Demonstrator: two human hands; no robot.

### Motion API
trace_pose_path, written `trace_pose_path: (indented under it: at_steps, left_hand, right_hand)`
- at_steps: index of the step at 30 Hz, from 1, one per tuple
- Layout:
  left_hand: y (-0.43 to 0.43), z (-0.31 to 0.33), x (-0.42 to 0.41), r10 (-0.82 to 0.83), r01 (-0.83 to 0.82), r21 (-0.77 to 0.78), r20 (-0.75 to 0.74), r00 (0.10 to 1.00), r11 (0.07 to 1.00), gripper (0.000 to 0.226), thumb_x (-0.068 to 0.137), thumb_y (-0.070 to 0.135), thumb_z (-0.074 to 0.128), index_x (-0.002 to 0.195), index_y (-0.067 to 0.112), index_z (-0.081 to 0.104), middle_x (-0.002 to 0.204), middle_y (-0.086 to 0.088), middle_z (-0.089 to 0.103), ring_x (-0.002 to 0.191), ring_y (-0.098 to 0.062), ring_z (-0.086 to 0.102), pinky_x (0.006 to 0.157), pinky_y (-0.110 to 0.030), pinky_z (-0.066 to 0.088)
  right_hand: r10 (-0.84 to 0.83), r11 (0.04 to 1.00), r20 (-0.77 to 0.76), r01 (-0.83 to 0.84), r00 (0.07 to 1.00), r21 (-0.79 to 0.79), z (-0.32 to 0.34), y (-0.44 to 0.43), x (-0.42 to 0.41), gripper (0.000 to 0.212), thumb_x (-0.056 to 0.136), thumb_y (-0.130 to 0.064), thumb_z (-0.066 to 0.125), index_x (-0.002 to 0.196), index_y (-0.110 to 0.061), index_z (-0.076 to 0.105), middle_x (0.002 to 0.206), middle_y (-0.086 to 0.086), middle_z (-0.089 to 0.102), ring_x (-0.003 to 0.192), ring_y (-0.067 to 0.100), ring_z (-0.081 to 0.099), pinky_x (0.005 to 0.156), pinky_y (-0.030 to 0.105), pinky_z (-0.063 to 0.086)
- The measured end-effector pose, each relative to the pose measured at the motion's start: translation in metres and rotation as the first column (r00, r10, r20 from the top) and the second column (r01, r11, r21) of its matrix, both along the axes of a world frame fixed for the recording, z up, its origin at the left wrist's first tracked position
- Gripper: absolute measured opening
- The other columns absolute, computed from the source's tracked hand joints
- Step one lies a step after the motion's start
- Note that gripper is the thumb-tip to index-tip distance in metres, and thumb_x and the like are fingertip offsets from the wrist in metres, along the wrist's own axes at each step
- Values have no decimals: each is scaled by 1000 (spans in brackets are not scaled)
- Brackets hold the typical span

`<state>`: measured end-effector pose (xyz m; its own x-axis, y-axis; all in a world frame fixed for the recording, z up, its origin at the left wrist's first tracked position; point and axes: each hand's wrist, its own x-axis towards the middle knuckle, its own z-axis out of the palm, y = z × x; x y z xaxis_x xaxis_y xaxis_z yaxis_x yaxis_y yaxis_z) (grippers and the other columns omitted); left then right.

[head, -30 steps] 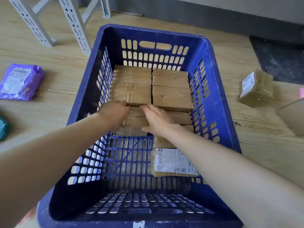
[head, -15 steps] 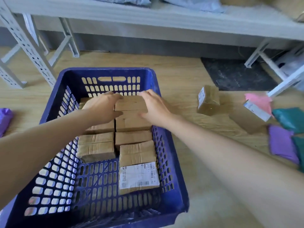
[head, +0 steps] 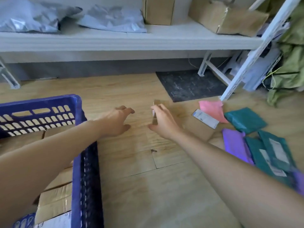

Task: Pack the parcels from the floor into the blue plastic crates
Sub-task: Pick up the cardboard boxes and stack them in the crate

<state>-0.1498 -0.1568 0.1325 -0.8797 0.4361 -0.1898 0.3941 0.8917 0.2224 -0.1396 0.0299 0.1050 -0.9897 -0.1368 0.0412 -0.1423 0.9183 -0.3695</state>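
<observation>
We list the floor: pale wood planks, with a dark mat at the far side under a white shelf.

Blue crate: at our left, slotted walls, partly out of frame. Inside we count several brown cardboard parcels packed side by side; one at the near edge shows a white label.

Left hand: reaching past the crate's far right corner, over bare floor, fingers spread and curled, holding nothing.

Right hand: just beside the left, fingers laid against a small brown box standing on the floor. The hand hides most of the box; we cannot tell whether the grip has closed on it or merely touches it.

Loose parcels on the floor, to our right, well apart from the crate: a pink mailer with a white label piece beside it, a teal mailer, a purple mailer, and two more teal mailers overlapping near the frame edge.

On the shelf: two grey poly bags and cardboard boxes. A green heap sits at the far right; blur hides what it is.
</observation>
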Motion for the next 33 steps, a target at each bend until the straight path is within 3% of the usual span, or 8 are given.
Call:
trace_pose_path:
  at_steps: [5,9,13,16,19,24,29,33]
  left_hand:
    - [55,-38,-41,-67,70,-106,38,997,992,57,95,15,50,146,20,26,149,-4,33,133,-26,37,104,-38,39]
    - [76,-75,-61,-104,109,-186,38,994,977,63,91,1,43,147,23,24,151,1,32,130,-25,40,99,-39,43]
    - [88,-102,-81,-76,92,-186,88,993,978,73,85,-7,39,149,22,18,144,-3,39,121,-27,47,88,-40,48]
    - [94,-119,-98,-17,36,-149,123,992,988,75,83,-8,39,148,21,12,127,-12,51,103,-30,53,80,-45,50]
    - [92,-134,-108,20,0,-126,155,988,992,76,82,-7,40,147,21,12,131,-12,50,109,-32,53,81,-46,50]
    - [74,-159,-116,53,-29,-121,197,979,992,76,84,-3,42,147,24,8,132,-10,50,103,-27,52,79,-39,46]
    - [54,-173,-117,85,-62,-101,242,967,993,76,88,2,43,148,27,5,141,-7,43,119,-30,48,95,-45,44]
    - [51,-176,-115,97,-83,-62,261,960,995,74,89,2,43,148,29,7,137,-7,46,109,-28,53,91,-46,47]
  right_hand:
    - [-117,989,32,120,993,-91,-41,47,-28,61,79,-32,74,130,-16,45,125,3,47,112,26,52,90,41,47]
    - [-177,981,54,180,983,-72,-77,63,-46,66,79,-40,72,134,-20,42,130,2,46,118,24,49,90,40,46]
    - [-239,964,73,246,968,-104,-107,64,-70,69,75,-43,75,131,-19,42,126,2,48,109,22,53,83,37,51]
    - [-311,940,62,317,948,-126,-127,57,-96,76,75,-46,74,135,-16,37,128,5,45,113,26,51,85,39,48]
    - [-411,896,75,418,909,-149,-147,44,-119,85,74,-50,73,136,-12,31,132,10,41,120,30,46,90,40,42]
    - [-566,803,152,584,810,-122,-178,21,-149,112,69,-60,72,146,-5,12,148,17,23,135,34,28,102,46,33]
    - [-646,740,138,660,751,-128,-190,17,-161,103,72,-48,76,145,-5,17,149,17,23,136,33,25,102,45,33]
    - [-650,732,143,666,746,-146,-193,22,-157,100,69,-47,78,140,-3,24,142,18,32,130,34,34,100,43,35]
